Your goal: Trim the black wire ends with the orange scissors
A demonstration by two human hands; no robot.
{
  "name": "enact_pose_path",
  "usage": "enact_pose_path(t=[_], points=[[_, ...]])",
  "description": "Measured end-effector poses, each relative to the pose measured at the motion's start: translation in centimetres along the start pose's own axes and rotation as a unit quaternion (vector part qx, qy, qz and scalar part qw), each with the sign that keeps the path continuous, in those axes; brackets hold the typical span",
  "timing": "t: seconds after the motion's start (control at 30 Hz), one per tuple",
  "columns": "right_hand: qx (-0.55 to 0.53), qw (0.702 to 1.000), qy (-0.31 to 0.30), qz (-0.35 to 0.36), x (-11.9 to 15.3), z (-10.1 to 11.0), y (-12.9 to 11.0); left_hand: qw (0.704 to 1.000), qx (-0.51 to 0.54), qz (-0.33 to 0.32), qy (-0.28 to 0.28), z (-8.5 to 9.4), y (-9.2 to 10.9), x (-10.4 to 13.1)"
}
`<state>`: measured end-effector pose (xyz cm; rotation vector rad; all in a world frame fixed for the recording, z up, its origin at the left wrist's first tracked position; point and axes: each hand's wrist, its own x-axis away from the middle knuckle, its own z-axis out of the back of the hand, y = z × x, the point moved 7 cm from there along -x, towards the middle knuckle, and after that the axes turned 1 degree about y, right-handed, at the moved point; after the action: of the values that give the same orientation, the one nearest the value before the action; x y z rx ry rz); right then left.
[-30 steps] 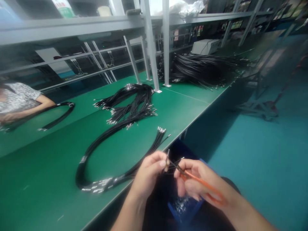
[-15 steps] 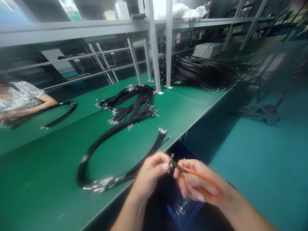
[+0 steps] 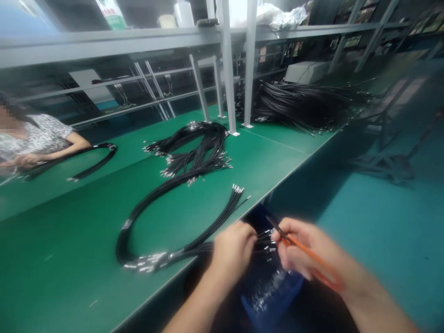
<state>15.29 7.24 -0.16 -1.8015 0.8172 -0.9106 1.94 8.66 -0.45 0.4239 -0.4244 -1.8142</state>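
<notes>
My right hand (image 3: 301,247) is closed around orange-handled scissors (image 3: 314,261), their dark blades pointing up and left. Its fingertips are at the pale tips of several thin black cables. My left hand (image 3: 234,247) is curled over the black cable bundle (image 3: 199,249) just past the table edge, its fingertips pressed together on the cables. From there the bundle curves back over the green table (image 3: 86,249), wrapped with clear tape at the bend. Beneath my hands sits a blue bin (image 3: 280,300) with small shiny bits inside.
More black cables (image 3: 194,152) lie mid-table, and a large pile (image 3: 305,104) sits farther back by a white box (image 3: 305,71). Grey shelf posts (image 3: 231,92) rise from the table. At the left a person (image 3: 41,138) handles another cable bundle (image 3: 100,159).
My hands have moved apart. The scissors have shifted right, away from the piece my left fingers pinched, and my left hand has turned down over the cables.
</notes>
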Motion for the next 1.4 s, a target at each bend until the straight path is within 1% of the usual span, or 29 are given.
enact_pose_path(t=[0.03, 0.07, 0.13, 0.2, 0.23, 0.3, 0.33, 0.4, 0.47, 0.53, 0.6, 0.63, 0.7, 0.73, 0.8, 0.87, 1.03, 1.23, 1.4], points=[[0.005, 0.999, 0.029, 0.014, -0.2, 0.4, -0.2, 0.995, -0.071, 0.056, 0.043, 1.0, -1.2, -0.6], [0.015, 0.998, 0.059, 0.024, -0.4, 0.7, -0.4, 0.988, -0.103, 0.094, 0.069, 1.8, -2.3, -1.1], [0.053, 0.991, 0.116, 0.044, -0.8, 0.8, -0.6, 0.977, -0.132, 0.142, 0.093, 2.4, -3.9, -2.1], [0.134, 0.975, 0.165, 0.069, -1.4, 0.3, -0.8, 0.973, -0.135, 0.157, 0.100, 2.3, -4.7, -2.8], [0.189, 0.960, 0.190, 0.087, -1.7, 0.1, -0.9, 0.973, -0.132, 0.158, 0.102, 2.2, -5.0, -3.0], [0.296, 0.926, 0.211, 0.104, -2.5, -0.5, -0.5, 0.974, -0.117, 0.160, 0.109, 2.2, -5.3, -3.0], [0.316, 0.918, 0.220, 0.093, -3.0, -0.5, 0.3, 0.975, -0.105, 0.162, 0.113, 2.5, -5.5, -3.0], [0.310, 0.923, 0.217, 0.072, -3.6, -0.3, 2.0, 0.977, -0.067, 0.165, 0.116, 3.1, -5.8, -2.7], [0.287, 0.934, 0.206, 0.060, -3.8, 0.0, 3.5, 0.983, -0.009, 0.151, 0.106, 3.7, -5.5, -2.4], [0.250, 0.938, 0.229, 0.068, -3.4, 0.7, 4.1, 0.988, 0.054, 0.114, 0.085, 3.8, -4.3, -2.2], [0.210, 0.933, 0.277, 0.093, -2.7, 1.4, 3.5, 0.988, 0.125, 0.065, 0.071, 3.7, -2.4, -1.9], [0.175, 0.933, 0.295, 0.108, -2.4, 1.6, 3.0, 0.981, 0.174, 0.035, 0.075, 3.7, -1.4, -1.7], [0.067, 0.942, 0.297, 0.139, -2.0, 1.3, 1.9, 0.969, 0.230, -0.007, 0.094, 3.7, 0.2, -1.1], [-0.002, 0.948, 0.278, 0.152, -1.9, 0.9, 1.5, 0.963, 0.247, -0.018, 0.102, 3.7, 0.6, -0.8], [-0.105, 0.944, 0.256, 0.181, -1.8, 0.1, 0.5, 0.960, 0.260, -0.015, 0.108, 3.6, 0.9, -0.2], [-0.141, 0.934, 0.260, 0.199, -1.6, -0.4, 0.0, 0.957, 0.272, 0.001, 0.102, 3.4, 0.7, 0.3], [-0.164, 0.924, 0.271, 0.213, -1.5, -1.0, 0.1, 0.955, 0.279, 0.021, 0.096, 3.3, 0.7, 1.1], [-0.181, 0.921, 0.277, 0.208, -1.4, -1.2, 0.2, 0.960, 0.263, 0.026, 0.098, 3.4, 0.9, 1.3], [-0.217, 0.927, 0.240, 0.188, -1.6, -1.7, 0.2, 0.958, 0.268, 0.026, 0.094, 3.4, 0.9, 1.5]])
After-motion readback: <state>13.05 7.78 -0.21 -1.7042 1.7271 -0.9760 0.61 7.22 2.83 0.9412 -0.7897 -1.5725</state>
